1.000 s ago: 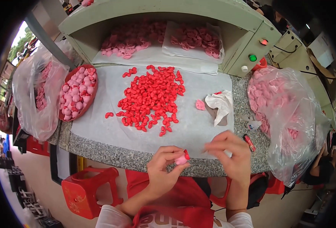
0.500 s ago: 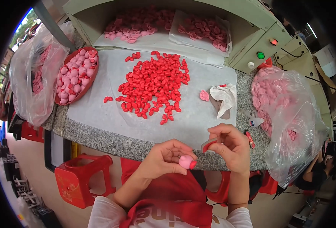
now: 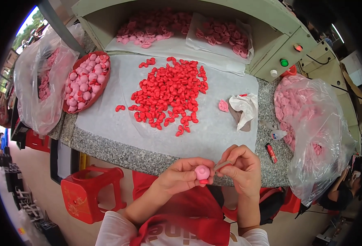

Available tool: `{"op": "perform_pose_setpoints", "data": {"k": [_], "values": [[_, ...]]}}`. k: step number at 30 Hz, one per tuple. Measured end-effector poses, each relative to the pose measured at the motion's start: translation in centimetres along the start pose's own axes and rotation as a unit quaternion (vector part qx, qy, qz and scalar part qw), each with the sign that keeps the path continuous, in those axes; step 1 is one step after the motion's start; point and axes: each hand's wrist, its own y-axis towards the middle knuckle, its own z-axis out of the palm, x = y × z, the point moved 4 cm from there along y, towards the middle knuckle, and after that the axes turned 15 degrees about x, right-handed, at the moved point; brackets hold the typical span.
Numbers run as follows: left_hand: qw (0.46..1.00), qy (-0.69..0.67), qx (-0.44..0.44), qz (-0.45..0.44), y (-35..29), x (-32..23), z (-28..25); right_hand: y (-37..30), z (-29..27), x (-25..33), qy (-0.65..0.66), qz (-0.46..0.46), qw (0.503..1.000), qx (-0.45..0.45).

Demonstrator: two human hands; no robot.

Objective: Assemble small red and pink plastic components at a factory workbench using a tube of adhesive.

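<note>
Pinching a pink ball (image 3: pixel 202 171), red piece (image 3: pixel 204 181) attached: left hand (image 3: pixel 178 177). Right hand (image 3: pixel 243 169) is pinching a greyish strip (image 3: pixel 222 165). Farther off, a red heap (image 3: pixel 166 96) is lying unattached.

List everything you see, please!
red bits: many, red, on sheet
sheet: one, white, on table
table: one, grey, centre
basket: one, red, left
balls: many, pink, in basket
pink bits: many, pink, bags and cabinet
bags: two, clear, left and right
cabinet: one, green, back
buttons: three, orange, green, white, cabinet
cloth: one, white, sheet's right
bottle: one, clear, right
tube: one, red, right
stool: one whole, red, lower left
held ball: one, pink-red, left hand
strip: one, grey-red, right hand
left hand: one, bare, bottom
right hand: one, bare, bottom
</note>
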Motion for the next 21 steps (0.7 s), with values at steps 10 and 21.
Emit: {"op": "perform_pose_setpoints", "data": {"k": [10, 21], "values": [[0.998, -0.014, -0.055, 0.009, -0.1, 0.6, 0.1, -0.6, 2.9, 1.3, -0.360, -0.100, 0.927, -0.003], [0.994, 0.011, -0.101, 0.027, -0.4, -0.2, -0.5, -0.7, 2.7, 2.3, -0.531, -0.129, 0.835, -0.067]]}}
